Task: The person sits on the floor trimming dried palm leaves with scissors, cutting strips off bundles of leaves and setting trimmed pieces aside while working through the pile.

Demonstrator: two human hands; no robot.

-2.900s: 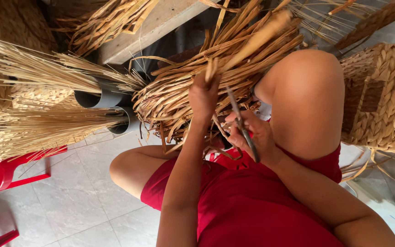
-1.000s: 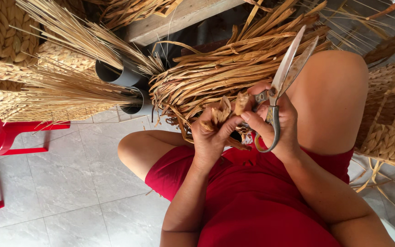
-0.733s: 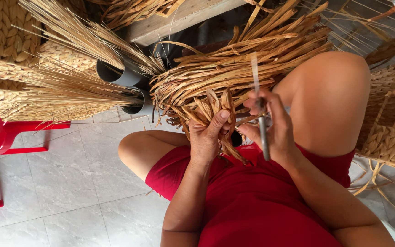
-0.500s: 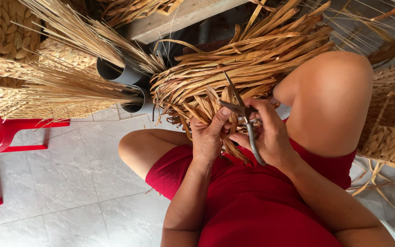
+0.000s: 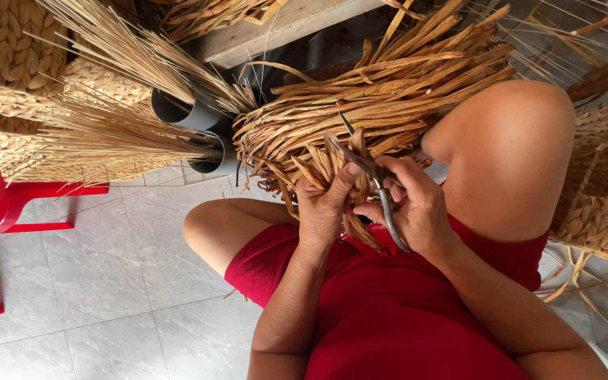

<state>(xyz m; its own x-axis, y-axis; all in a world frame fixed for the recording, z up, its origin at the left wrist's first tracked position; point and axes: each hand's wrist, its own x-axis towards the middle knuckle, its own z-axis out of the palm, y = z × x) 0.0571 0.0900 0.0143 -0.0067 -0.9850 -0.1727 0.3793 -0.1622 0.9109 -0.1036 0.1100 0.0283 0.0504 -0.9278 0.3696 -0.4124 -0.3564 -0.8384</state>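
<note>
**Head view: 2 hands trim a bundle of dried leaf strips over a red lap**

The grey tiled floor [image 5: 100, 281] fills the lower left and offers the widest open room; only the legs of a red plastic chair [image 5: 8, 207] reach into it from the left edge. Everywhere else the space is crowded. Woven straw baskets [image 5: 8, 84] stack up at the upper left, another woven basket [image 5: 603, 183] stands at the right edge just beside the raised knee, and a pale wooden beam [image 5: 283, 28] crosses the top.

A large bundle of dried leaf strips [image 5: 388, 98] lies across the middle, from the beam down to the lap, leaving little room between the knees. Left of it, 2 dark plastic tubes [image 5: 191, 119] hold sprays of thin straw stalks [image 5: 107, 127] that fan toward the left edge.

The left hand [image 5: 321, 211] is closed around the lower ends of several strips, thumb up against them. The right hand [image 5: 416, 207] touches it, fingers curled through the handle loops of metal scissors [image 5: 371, 176]. The blades point up and left into the strip ends and stand only slightly apart; how far they bite into the strips cannot be told.

No labels or signs show.
</note>
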